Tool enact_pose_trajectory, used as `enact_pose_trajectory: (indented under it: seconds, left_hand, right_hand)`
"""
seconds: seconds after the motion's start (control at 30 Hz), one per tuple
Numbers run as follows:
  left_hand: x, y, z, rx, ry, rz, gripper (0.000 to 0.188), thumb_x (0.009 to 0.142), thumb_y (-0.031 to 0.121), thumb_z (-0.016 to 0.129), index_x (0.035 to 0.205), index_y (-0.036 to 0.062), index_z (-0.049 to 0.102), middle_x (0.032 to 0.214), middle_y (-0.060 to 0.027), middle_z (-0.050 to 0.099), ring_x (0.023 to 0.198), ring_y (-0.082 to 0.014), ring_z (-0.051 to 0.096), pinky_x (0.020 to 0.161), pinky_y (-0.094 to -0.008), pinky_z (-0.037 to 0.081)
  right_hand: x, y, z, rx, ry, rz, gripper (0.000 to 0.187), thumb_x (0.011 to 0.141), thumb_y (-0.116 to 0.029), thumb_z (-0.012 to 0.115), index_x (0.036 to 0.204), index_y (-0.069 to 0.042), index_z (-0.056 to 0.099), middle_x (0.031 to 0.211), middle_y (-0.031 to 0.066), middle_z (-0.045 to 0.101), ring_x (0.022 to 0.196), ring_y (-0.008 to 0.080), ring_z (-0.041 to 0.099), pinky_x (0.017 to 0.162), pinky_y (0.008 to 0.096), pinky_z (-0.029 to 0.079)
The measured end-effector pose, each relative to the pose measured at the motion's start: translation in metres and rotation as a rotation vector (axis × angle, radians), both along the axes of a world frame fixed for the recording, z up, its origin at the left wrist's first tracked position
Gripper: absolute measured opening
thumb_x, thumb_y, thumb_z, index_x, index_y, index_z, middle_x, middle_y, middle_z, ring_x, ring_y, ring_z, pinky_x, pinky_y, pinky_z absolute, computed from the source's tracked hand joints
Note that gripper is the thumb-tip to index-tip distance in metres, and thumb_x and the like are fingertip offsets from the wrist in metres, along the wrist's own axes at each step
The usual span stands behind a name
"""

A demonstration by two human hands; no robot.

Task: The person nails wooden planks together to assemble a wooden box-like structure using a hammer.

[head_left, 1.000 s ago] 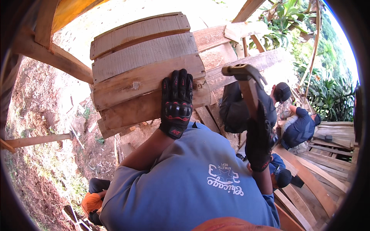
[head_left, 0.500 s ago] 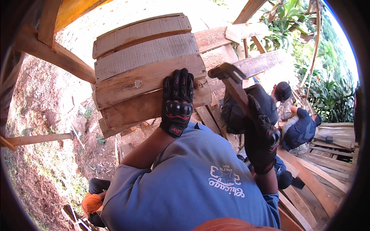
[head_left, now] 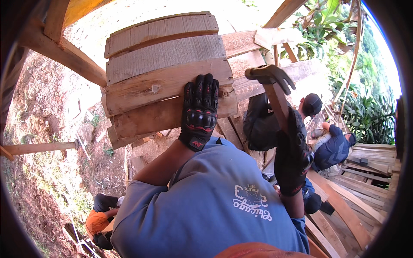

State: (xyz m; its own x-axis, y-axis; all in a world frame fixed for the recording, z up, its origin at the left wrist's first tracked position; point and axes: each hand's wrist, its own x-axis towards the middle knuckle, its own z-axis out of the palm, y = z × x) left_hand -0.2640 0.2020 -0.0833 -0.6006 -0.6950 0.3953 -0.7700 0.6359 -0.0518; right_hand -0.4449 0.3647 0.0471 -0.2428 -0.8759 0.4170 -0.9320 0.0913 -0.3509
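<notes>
A slatted wooden panel (head_left: 150,88) of several rough boards lies before me, with narrow gaps between the slats. Gloved in black with red trim, my left hand (head_left: 200,109) rests flat on its lower right part, fingers stretched out across two boards. On the right, my right hand (head_left: 294,150), in a matching glove, is wrapped round the wooden handle of a claw hammer (head_left: 276,96). The hammer is raised, its dark metal head (head_left: 269,76) up and apart from the panel. Part of the handle is hidden inside my fist.
Past the hammer a person with a dark cap (head_left: 312,104) bends low; another in a dark shirt (head_left: 331,150) crouches farther right. At lower left is a person in orange (head_left: 97,221). Long planks (head_left: 344,206) lie at right. A wooden beam (head_left: 69,56) slants at upper left.
The hammer and my right hand have shifted slightly, the hammer head moving right and tilting. My left hand stays on the panel. The person in orange has moved a little.
</notes>
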Motion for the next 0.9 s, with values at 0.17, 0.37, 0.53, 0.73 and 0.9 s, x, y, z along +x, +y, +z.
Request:
enact_pose_trajectory:
  seconds: [0.17,0.37,0.53,0.73,0.9]
  left_hand:
    - [-0.003,0.001,0.003,0.006,-0.015,0.008,0.065,0.1,0.018,0.054,0.163,0.0025,0.046,0.172,-0.0167,0.041,0.16,-0.0364,0.037,0.131,-0.0584,0.029]
    - [-0.003,-0.003,0.003,-0.023,-0.015,0.015,0.065,0.1,0.018,0.054,0.163,0.0022,0.047,0.172,-0.0167,0.041,0.16,-0.036,0.037,0.132,-0.0581,0.029]
    - [-0.001,-0.002,0.005,-0.008,-0.008,-0.002,0.065,0.1,0.018,0.055,0.162,0.0015,0.047,0.172,-0.0172,0.041,0.16,-0.036,0.038,0.132,-0.058,0.029]
    - [-0.001,-0.004,0.004,0.024,0.059,-0.015,0.065,0.1,0.017,0.054,0.163,0.0005,0.046,0.173,-0.0183,0.04,0.16,-0.0371,0.036,0.132,-0.0586,0.027]
    - [0.002,-0.002,0.005,0.052,0.057,-0.05,0.066,0.1,0.019,0.052,0.163,-0.0016,0.045,0.174,-0.0208,0.037,0.163,-0.0385,0.032,0.134,-0.0594,0.023]
  right_hand:
    - [0.004,-0.008,-0.002,0.088,-0.058,-0.037,0.051,0.103,-0.015,0.067,0.153,-0.014,0.061,0.106,0.019,0.078,0.091,0.035,0.078,0.077,0.0443,0.061]
    - [-0.009,-0.003,0.016,0.103,0.014,-0.005,0.05,0.104,-0.012,0.065,0.154,-0.009,0.059,0.119,0.0198,0.076,0.102,0.0373,0.077,0.087,0.0444,0.06]
    - [0.0,0.018,0.002,0.036,-0.142,-0.141,0.057,0.099,-0.008,0.07,0.155,-0.003,0.057,0.128,0.0198,0.075,0.103,0.0383,0.077,0.089,0.0444,0.059]
    - [-0.007,0.008,-0.006,0.175,-0.057,-0.033,0.058,0.1,-0.005,0.069,0.157,-0.004,0.056,0.122,0.0212,0.076,0.1,0.0354,0.077,0.086,0.0448,0.058]
    - [0.004,0.026,-0.009,-0.162,-0.148,-0.338,0.055,0.102,-0.004,0.069,0.156,-0.003,0.056,0.113,0.0212,0.077,0.096,0.0275,0.074,0.08,0.0388,0.057]
